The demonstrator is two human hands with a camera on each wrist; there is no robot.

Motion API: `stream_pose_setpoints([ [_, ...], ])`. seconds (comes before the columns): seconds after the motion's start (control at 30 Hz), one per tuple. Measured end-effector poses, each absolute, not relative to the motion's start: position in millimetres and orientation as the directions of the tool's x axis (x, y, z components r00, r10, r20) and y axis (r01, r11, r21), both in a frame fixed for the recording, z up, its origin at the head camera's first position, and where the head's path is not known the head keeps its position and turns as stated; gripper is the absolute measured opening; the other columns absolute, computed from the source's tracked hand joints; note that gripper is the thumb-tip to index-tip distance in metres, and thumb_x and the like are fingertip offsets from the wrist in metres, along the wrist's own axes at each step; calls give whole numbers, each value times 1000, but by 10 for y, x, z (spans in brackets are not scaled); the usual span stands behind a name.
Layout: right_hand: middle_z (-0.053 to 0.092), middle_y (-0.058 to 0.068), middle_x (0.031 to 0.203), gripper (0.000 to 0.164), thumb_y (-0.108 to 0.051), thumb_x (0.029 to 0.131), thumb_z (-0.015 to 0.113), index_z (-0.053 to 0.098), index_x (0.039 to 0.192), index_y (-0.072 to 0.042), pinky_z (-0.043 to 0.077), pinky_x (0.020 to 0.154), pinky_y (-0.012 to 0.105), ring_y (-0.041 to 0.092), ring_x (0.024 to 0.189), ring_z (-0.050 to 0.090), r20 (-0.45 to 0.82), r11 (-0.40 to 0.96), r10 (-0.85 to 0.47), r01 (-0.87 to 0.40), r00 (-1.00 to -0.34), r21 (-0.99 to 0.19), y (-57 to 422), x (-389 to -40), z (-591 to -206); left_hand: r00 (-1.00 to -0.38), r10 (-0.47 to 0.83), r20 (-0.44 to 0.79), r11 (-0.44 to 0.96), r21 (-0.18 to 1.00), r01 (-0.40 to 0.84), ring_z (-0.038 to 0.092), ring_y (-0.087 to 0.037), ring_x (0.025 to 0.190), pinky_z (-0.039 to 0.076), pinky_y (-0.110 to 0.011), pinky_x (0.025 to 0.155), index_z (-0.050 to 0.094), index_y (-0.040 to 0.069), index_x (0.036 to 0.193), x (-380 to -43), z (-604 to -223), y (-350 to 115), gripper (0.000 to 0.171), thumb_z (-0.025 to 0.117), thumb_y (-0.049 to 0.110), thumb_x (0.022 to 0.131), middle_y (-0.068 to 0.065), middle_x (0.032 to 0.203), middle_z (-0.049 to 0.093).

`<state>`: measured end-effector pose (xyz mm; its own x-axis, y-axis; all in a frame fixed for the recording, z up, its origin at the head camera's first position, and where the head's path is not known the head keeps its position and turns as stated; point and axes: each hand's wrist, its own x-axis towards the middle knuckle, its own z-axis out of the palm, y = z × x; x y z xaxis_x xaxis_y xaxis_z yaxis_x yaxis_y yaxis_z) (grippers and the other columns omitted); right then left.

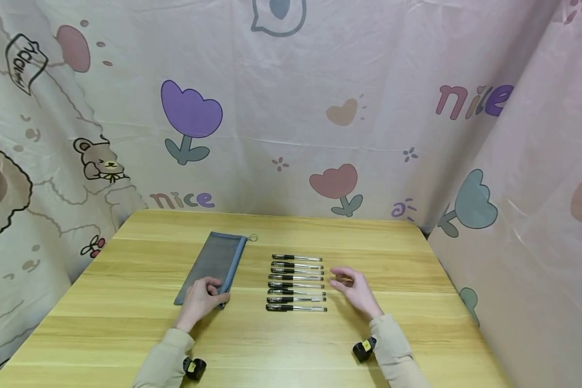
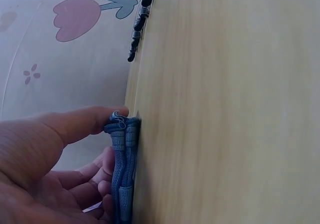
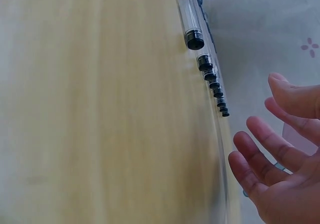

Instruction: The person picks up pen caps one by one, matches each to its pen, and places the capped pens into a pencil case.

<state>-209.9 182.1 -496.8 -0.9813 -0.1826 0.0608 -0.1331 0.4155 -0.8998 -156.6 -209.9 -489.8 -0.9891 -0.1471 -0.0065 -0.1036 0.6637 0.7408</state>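
Note:
A grey mesh zipper pouch (image 1: 212, 258) with blue edging lies flat on the table's left half, a small ring at its far end. My left hand (image 1: 202, 302) pinches its near right corner by the zipper. In the left wrist view, my thumb (image 2: 90, 121) is at the end of the blue zipper edge (image 2: 122, 159), with the other fingers curled against its side. Several clear gel pens (image 1: 303, 278) with black caps lie in a column right of the pouch, caps to the left. My right hand (image 1: 356, 291) hovers beside their right ends, fingers loosely bent and holding nothing.
The wooden table (image 1: 281, 350) reaches back to a printed curtain (image 1: 281, 108), which also hangs along both sides. Black wrist cameras (image 1: 194, 369) sit at both sleeves. In the right wrist view, the pens' black end plugs (image 3: 194, 39) recede in a row.

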Motion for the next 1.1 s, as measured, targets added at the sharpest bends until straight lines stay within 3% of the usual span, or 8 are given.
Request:
stream_pose_setpoints([
  [0.47, 67, 24, 125, 38, -6, 91, 70, 63, 128, 3, 51, 103, 48, 36, 115, 65, 55, 404, -213, -139, -975, -904, 1872, -2070, -4995, -989, -150, -9, 641, 760, -104, 57, -9, 67, 45, -27, 66, 74, 0, 95, -1544, -4931, -2123, 23, 82, 13, 79, -3, 75, 70],
  [0.87, 70, 23, 114, 34, -7, 91, 71, 65, 121, 6, 52, 86, 18, 21, 99, 67, 81, 435, -350, -239, -933, -868, 1937, -2014, -4997, -992, -127, -3, 596, 799, -79, 59, -10, 70, 45, -23, 64, 76, 2, 90, -1503, -4932, -2021, 15, 81, 11, 80, -4, 78, 72],
  [1.1, 70, 26, 104, 33, -7, 89, 73, 66, 117, 10, 53, 82, 20, 8, 88, 63, 81, 398, -492, -307, -867, -864, 1946, -1970, -5000, -990, -132, -39, 565, 818, -108, 56, -11, 70, 43, -23, 63, 74, 2, 91, -1446, -4902, -1923, 13, 78, 11, 82, -4, 76, 69],
])
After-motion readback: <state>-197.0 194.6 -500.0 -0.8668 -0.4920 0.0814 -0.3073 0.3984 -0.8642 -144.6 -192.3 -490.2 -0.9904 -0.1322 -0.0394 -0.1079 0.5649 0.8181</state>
